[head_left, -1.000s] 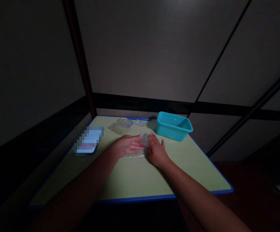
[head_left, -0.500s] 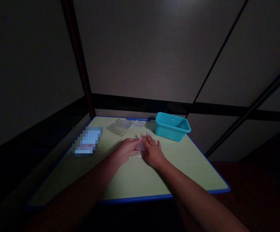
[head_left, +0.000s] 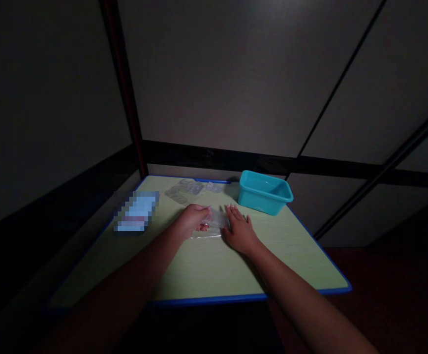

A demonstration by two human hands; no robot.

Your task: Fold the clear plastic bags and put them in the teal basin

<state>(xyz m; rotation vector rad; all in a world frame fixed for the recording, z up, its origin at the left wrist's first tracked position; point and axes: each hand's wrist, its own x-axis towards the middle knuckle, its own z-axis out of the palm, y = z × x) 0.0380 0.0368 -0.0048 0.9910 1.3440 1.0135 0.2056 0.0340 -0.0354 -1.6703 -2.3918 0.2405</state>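
Between my hands, near the middle of the table, lies a clear plastic bag (head_left: 217, 220) with its shiny lower edge toward me. My left hand (head_left: 194, 220) pinches the bag's left part, its fingers closed on the film. My right hand (head_left: 241, 230) rests flat at the bag's right side, fingers stretched out and touching it. Behind them, more clear plastic bags (head_left: 186, 189) lie loosely on the table. What the bag under my hands contains, if anything, I cannot make out.
A turquoise plastic basket (head_left: 263, 199) stands at the table's back right. A blurred-out, bluish rectangular item (head_left: 137, 212) lies at the left edge. The pale table (head_left: 214, 275) has a blue rim, and grey panelled walls (head_left: 217, 88) rise behind it.
My left hand has moved slightly left with its grip on the bag, and my right hand slightly right. More of the clear film now shows between them.
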